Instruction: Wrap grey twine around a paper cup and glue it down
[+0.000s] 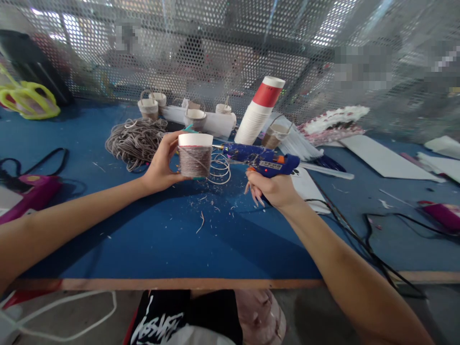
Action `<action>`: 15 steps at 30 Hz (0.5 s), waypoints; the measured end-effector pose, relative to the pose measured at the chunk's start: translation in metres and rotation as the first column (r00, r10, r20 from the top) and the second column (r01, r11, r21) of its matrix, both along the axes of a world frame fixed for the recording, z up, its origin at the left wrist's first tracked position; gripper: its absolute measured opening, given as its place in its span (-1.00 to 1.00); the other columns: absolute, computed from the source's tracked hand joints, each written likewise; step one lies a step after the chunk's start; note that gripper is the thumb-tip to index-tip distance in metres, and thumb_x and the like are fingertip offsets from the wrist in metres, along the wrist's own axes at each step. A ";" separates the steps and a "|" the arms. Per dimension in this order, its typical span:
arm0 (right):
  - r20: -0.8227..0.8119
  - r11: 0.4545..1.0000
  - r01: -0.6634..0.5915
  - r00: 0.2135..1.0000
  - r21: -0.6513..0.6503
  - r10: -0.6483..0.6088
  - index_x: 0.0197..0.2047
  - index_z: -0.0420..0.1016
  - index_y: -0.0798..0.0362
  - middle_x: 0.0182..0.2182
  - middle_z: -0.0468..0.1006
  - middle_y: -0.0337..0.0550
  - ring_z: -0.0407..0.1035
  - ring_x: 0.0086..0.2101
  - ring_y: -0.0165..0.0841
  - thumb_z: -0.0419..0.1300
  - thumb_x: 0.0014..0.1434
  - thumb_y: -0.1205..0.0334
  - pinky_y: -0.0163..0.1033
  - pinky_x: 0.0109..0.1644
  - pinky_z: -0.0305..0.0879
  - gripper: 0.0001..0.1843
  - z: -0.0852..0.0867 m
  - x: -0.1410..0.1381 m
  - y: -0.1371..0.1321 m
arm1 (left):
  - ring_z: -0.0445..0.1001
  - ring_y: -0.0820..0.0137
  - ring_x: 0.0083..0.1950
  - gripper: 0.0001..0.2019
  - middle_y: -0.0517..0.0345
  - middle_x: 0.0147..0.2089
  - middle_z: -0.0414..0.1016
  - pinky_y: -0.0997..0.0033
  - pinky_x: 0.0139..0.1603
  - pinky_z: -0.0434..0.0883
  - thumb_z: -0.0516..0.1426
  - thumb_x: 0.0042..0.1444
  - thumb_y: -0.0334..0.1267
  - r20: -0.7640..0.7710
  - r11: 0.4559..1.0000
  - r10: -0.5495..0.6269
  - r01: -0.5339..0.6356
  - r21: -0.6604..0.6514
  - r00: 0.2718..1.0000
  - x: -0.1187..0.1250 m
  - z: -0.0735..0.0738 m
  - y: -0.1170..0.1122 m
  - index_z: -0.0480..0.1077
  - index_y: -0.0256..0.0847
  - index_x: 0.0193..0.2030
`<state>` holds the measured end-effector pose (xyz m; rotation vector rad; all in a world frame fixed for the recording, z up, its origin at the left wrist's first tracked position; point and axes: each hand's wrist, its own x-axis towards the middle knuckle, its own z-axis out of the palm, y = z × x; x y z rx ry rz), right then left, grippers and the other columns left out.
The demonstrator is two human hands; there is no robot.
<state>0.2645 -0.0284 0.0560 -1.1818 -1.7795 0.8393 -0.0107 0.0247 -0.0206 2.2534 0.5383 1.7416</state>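
Observation:
My left hand (pixel 160 165) is closed round a white paper cup (pixel 195 155) held above the blue table (pixel 172 239). The cup's lower part is wrapped in grey-brown cord; its white rim is bare. My right hand (pixel 273 188) grips a blue glue gun (pixel 264 159) with an orange trigger and a small red light. The gun's nozzle points left and nearly touches the cup's upper right side. A loose coil of cord (pixel 220 168) lies on the table just behind the cup.
A bundle of grey cord (pixel 135 139) lies behind my left hand. Behind it stand cord-wrapped cups (pixel 149 107) and a leaning stack of red-and-white cups (pixel 259 111). Black cables (pixel 345 225) run at the right, pink tools (pixel 30 194) at both sides. A perforated metal screen (pixel 230 48) backs the table.

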 end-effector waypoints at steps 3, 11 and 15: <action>-0.008 1.000 -0.001 1.000 0.008 0.001 -0.80 0.16 -0.05 -0.87 0.21 -0.37 0.16 -0.80 -0.48 0.15 -0.03 0.29 -0.25 -0.60 0.28 -0.62 0.001 -0.001 -0.001 | 0.38 0.09 0.35 -0.06 -0.01 0.29 0.31 -0.01 0.40 0.38 0.45 -0.14 0.08 0.006 1.000 -0.011 0.011 -0.016 1.000 0.000 0.000 -0.001 0.11 0.07 0.34; -0.011 1.000 0.015 1.000 -0.016 -0.015 -0.80 0.16 -0.05 -0.88 0.20 -0.38 0.16 -0.81 -0.49 0.13 -0.06 0.30 -0.28 -0.63 0.27 -0.64 0.003 -0.003 -0.002 | 0.33 0.13 0.40 -0.13 -0.02 0.34 0.24 0.07 0.46 0.33 0.38 -0.01 0.08 -0.023 0.998 0.001 -0.003 -0.064 1.000 0.001 0.000 -0.005 0.05 0.03 0.34; -0.012 1.000 0.008 1.000 -0.017 -0.008 -0.82 0.15 -0.05 -0.89 0.20 -0.37 0.16 -0.82 -0.50 0.12 -0.09 0.28 -0.30 -0.67 0.22 -0.64 0.004 -0.004 -0.002 | 0.31 0.11 0.41 -0.11 -0.02 0.36 0.21 0.05 0.46 0.35 0.37 -0.01 0.11 -0.016 0.999 0.006 -0.007 -0.054 1.000 0.000 -0.001 -0.005 0.03 0.02 0.36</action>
